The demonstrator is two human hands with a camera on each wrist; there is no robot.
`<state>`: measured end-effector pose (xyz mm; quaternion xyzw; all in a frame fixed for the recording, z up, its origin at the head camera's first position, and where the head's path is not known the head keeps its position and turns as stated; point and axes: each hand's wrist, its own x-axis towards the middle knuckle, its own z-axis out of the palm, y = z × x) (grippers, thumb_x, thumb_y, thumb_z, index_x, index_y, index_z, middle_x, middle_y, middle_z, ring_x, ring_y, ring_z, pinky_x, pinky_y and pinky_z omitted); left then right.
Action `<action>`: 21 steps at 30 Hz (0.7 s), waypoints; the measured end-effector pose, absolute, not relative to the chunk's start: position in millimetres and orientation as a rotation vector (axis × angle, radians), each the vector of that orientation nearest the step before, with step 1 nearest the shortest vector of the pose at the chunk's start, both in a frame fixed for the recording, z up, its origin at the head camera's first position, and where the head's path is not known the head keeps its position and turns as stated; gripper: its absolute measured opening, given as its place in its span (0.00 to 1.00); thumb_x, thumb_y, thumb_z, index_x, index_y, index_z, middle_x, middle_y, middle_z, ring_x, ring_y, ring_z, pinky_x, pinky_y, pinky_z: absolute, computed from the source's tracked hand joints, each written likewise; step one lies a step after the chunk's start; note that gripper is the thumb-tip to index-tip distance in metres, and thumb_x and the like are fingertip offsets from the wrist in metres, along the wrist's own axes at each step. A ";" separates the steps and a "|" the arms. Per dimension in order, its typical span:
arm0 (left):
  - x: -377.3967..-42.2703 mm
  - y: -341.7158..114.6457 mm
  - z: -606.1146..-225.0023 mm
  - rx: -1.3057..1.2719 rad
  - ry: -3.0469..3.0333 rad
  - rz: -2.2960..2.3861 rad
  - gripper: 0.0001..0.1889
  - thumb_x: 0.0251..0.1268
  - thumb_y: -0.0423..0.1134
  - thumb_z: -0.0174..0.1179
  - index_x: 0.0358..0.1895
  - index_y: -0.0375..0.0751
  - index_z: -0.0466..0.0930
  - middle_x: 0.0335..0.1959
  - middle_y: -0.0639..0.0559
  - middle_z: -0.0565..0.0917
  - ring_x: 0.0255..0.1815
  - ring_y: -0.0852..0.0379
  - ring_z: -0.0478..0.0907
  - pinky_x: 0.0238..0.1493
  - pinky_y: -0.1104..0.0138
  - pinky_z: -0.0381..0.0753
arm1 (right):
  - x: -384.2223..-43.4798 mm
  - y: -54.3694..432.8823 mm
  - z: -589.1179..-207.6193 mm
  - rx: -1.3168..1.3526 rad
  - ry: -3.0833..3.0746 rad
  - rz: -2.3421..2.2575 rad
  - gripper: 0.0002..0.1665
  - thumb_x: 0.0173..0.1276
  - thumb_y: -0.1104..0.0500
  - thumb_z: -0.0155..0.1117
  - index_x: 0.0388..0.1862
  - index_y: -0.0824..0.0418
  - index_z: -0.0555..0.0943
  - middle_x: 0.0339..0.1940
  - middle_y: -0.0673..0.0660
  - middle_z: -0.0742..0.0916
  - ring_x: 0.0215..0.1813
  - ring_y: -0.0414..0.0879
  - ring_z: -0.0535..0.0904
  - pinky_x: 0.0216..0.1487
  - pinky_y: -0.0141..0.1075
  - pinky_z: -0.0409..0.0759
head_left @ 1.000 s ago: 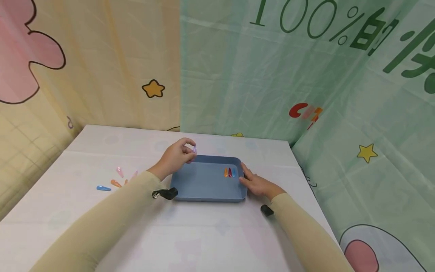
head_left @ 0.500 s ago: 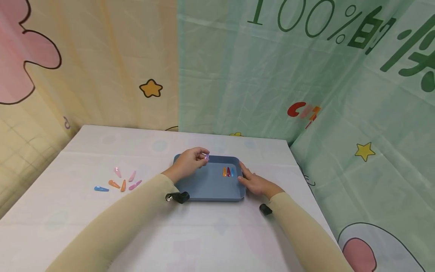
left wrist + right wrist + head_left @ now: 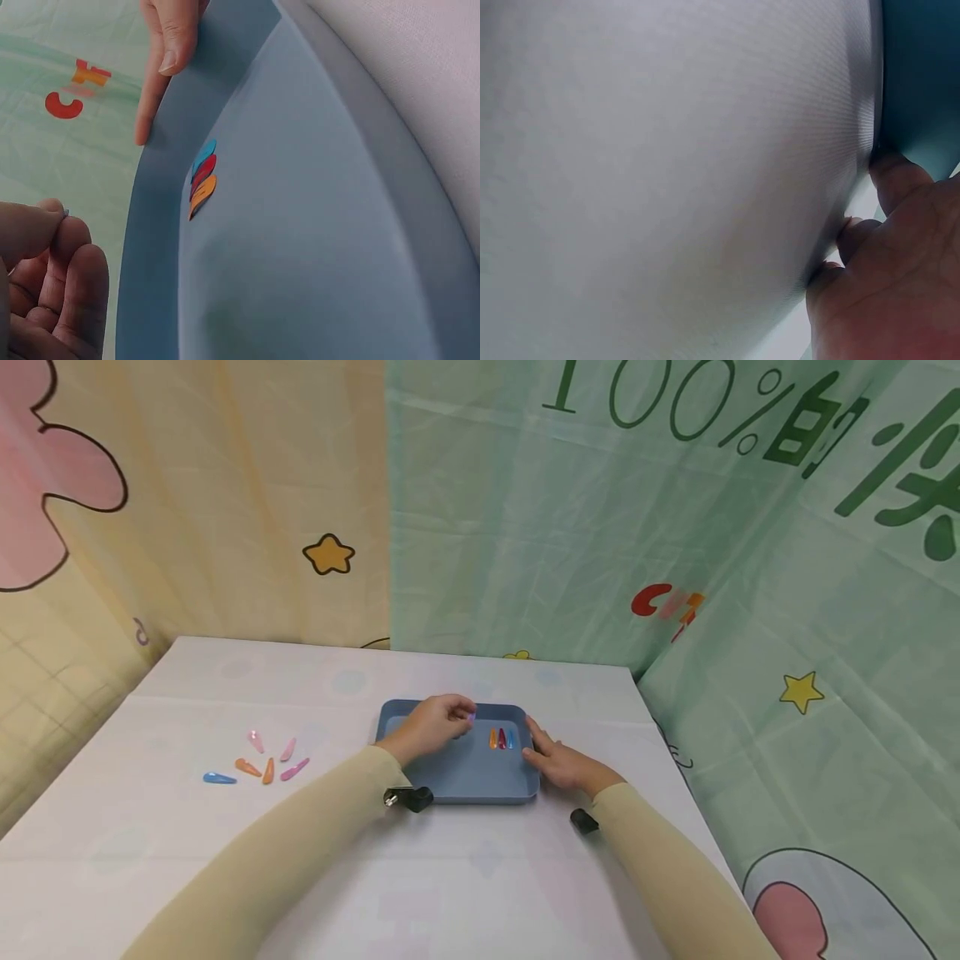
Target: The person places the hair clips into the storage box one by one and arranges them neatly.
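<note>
My left hand (image 3: 433,727) is above the blue-grey tray (image 3: 468,781) and pinches a small purple hair clip (image 3: 471,717) between thumb and fingertips. Only a sliver of that clip shows in the left wrist view. In the tray, near its right wall, an orange hair clip (image 3: 492,738), a red one (image 3: 502,739) and a blue one (image 3: 511,739) lie side by side. My right hand (image 3: 566,766) rests against the tray's right rim, its fingers fairly straight. The right wrist view has its fingertips (image 3: 896,176) touching the tray's outer side.
Left of the tray, several loose hair clips lie spread on the white tablecloth (image 3: 337,852): a blue one (image 3: 220,778), orange ones (image 3: 248,767) and pink ones (image 3: 256,742). Printed curtains (image 3: 517,543) hang behind the table and at its sides.
Carrying the purple hair clip, my left hand has moved right and lower over the tray, uncovering the loose clips at left. My right hand stays at the rim.
</note>
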<state>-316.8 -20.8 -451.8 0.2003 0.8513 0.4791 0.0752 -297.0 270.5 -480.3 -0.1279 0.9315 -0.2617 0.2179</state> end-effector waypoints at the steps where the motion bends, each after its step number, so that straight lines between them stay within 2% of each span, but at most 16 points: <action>1: -317.2 -19.2 -452.6 0.595 2.553 1.428 0.18 0.75 0.37 0.65 0.64 0.36 0.82 0.49 0.47 0.88 0.42 0.58 0.85 0.45 0.64 0.84 | -297.1 270.4 -480.4 -0.353 2.579 -0.725 0.45 0.87 0.39 0.40 0.89 0.46 0.31 0.90 0.60 0.45 0.89 0.64 0.38 0.85 0.64 0.36; 5: -320.5 -13.9 -457.3 0.572 2.559 1.378 0.18 0.75 0.36 0.65 0.64 0.37 0.82 0.49 0.48 0.88 0.42 0.58 0.85 0.45 0.64 0.84 | -297.6 270.6 -479.8 -0.352 2.576 -0.724 0.46 0.87 0.39 0.41 0.89 0.45 0.31 0.90 0.59 0.45 0.89 0.64 0.38 0.85 0.63 0.36; 15: -325.8 -3.6 -465.1 0.565 2.602 1.300 0.16 0.76 0.38 0.64 0.63 0.40 0.84 0.50 0.49 0.89 0.49 0.56 0.85 0.54 0.58 0.84 | -296.7 269.5 -477.5 -0.331 2.566 -0.734 0.45 0.87 0.38 0.40 0.89 0.44 0.30 0.90 0.58 0.45 0.89 0.62 0.38 0.85 0.62 0.36; 21: -330.8 3.1 -466.5 0.547 2.593 1.297 0.16 0.76 0.37 0.64 0.61 0.38 0.84 0.47 0.50 0.89 0.47 0.55 0.84 0.54 0.59 0.83 | -296.5 269.6 -478.9 -0.327 2.570 -0.728 0.45 0.87 0.38 0.40 0.89 0.44 0.31 0.90 0.59 0.45 0.89 0.64 0.38 0.85 0.64 0.35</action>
